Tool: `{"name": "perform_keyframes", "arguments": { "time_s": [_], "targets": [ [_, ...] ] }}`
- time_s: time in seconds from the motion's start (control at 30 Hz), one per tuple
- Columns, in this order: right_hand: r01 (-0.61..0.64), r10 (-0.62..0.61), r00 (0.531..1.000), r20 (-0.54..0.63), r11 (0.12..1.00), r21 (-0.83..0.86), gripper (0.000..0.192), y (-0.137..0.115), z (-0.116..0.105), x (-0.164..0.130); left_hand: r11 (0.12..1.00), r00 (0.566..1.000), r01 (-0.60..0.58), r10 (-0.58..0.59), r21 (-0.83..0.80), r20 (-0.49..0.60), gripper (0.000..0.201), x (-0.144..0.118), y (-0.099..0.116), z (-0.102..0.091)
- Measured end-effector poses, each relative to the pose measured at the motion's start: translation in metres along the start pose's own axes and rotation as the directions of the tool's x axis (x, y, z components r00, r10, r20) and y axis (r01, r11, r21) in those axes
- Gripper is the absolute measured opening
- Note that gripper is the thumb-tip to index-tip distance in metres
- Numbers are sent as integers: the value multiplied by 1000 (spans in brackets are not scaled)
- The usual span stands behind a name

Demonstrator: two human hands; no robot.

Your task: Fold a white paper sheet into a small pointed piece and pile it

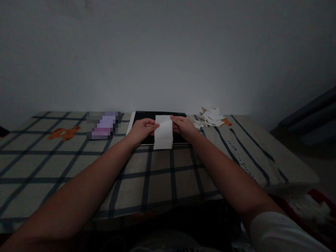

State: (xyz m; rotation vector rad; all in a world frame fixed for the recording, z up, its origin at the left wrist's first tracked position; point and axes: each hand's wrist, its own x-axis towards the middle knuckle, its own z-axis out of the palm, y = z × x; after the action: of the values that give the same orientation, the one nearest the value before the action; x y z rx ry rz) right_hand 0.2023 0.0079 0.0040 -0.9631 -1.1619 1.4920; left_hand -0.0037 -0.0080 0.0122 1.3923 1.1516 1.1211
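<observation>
Both arms stretched fwd; left hand [141, 128] & right hand [183, 126] pinching, fingers curled, close together.

A checked cloth [78, 164] covers the desk across the frame's middle. On it lie a black board [143, 117] at centre, a blurred purple item [103, 125] to its left, and paper scraps [210, 117] at right.

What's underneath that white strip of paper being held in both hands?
Under the white paper strip lies a black board on the checked cloth. The strip hides the board's middle, so anything there cannot be seen.
</observation>
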Motion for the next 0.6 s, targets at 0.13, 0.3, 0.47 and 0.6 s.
{"name": "perform_keyframes", "arguments": {
  "time_s": [0.13, 0.3, 0.47, 0.6],
  "targets": [
    [-94, 99, 989, 113, 995, -46, 33, 0, 0, -3, 998, 996, -43, 46, 35, -76, 25, 2, 1, -3],
    [-33, 36, 999, 16, 991, -130, 25, 0, 3, -4, 999, 995, -29, 31, 25, -92, 21, 3, 2, -1],
    [66, -97, 992, -86, 947, -315, 20, -1, 3, -5, 987, 998, 46, -51, -152, -31, 20, 4, 2, 1],
    [95, -149, 980, -130, 933, -348, 20, -3, 2, -5, 976, 990, 129, -117, -175, 76, 25, 3, 0, -2]
  ]
}}
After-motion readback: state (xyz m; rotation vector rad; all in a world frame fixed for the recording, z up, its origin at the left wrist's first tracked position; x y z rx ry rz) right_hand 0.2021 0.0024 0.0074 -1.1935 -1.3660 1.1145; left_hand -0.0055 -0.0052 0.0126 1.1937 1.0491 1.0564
